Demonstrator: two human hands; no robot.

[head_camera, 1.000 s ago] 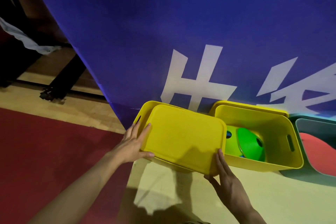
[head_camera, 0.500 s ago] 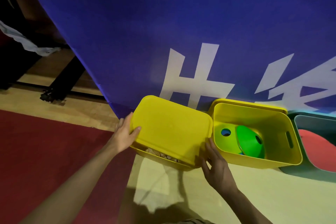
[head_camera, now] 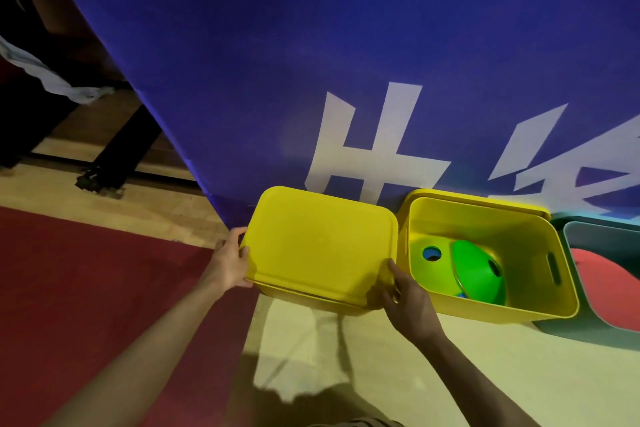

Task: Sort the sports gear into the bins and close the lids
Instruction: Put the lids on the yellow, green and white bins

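Nearest, the left hand (head_camera: 230, 262) and right hand (head_camera: 408, 298) are gripping the yellow lid (head_camera: 320, 246) at its 9 and 4 o'clock edges, fingers curled, seating it on the bin beneath; beyond at 2 o'clock, the open yellow bin (head_camera: 519, 308) is holding green cones (head_camera: 474, 270).
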